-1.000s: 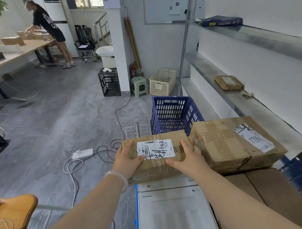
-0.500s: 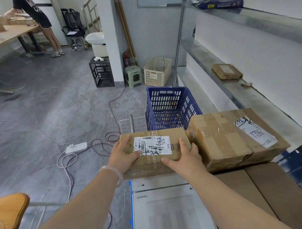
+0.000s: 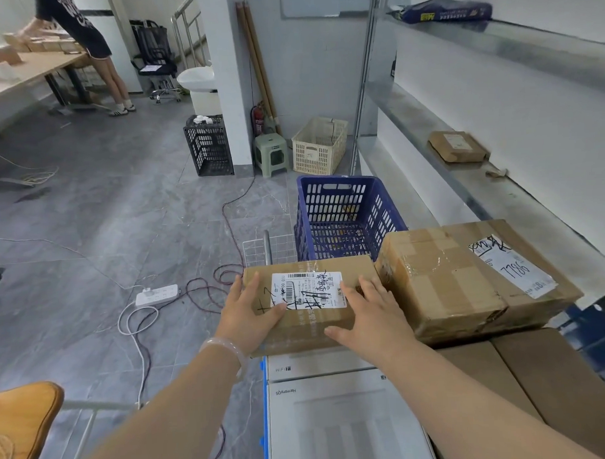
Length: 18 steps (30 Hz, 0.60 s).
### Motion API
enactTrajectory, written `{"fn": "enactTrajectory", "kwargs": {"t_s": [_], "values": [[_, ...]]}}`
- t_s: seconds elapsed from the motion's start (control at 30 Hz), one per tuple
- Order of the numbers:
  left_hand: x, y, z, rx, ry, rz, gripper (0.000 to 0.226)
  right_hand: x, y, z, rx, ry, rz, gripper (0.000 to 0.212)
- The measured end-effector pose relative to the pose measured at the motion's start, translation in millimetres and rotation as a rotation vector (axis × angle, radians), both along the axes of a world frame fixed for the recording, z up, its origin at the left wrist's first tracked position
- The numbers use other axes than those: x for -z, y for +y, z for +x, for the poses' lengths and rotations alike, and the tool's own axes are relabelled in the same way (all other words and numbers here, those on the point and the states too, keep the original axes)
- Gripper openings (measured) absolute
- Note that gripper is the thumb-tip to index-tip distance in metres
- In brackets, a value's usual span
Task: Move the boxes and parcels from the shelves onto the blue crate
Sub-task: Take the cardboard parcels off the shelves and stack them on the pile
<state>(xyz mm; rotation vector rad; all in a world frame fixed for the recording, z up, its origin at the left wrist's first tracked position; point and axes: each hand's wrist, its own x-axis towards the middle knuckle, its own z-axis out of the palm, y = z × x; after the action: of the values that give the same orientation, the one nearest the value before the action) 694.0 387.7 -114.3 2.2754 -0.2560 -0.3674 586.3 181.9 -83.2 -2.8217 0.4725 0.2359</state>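
Both forearms reach in from the bottom of the frame, bare, angled toward centre. Left hand lies flat on the left end of the small cardboard box, thumb stretched across the top toward the white shipping label, fingers wrapped over the left edge; a pale translucent bangle sits on the wrist. Right hand presses on the right end, fingers spread up the top face, thumb along the near side. Both hands are grasping this box between them.

The box is brown, rectangular, matte, with clear tape over the label and black scrawl on it. It sits in the lower centre of the frame, on top of a white glossy carton with grey print, and touches a bigger brown box to its right, which is wrinkled, heavily taped and bears a label with handwritten numbers. Flat plain cardboard lies lower right.

Blue crate, plastic lattice walls, stands on the floor just behind the boxes at centre. Metal shelves run up the right side; a small flat brown parcel lies on the middle one, a dark blue bag on the top one, upper right. Grey marbled tile floor with cables and a white power strip at left.
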Motion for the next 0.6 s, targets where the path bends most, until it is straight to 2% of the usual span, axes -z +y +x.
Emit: {"fn": "enactTrajectory", "kwargs": {"t_s": [0.6], "values": [[-5.7,-20.8,0.0,-0.015,0.04,-0.043,0.082,-0.7,-14.0,5.1,0.004,-0.021,-0.029,0.079]]}}
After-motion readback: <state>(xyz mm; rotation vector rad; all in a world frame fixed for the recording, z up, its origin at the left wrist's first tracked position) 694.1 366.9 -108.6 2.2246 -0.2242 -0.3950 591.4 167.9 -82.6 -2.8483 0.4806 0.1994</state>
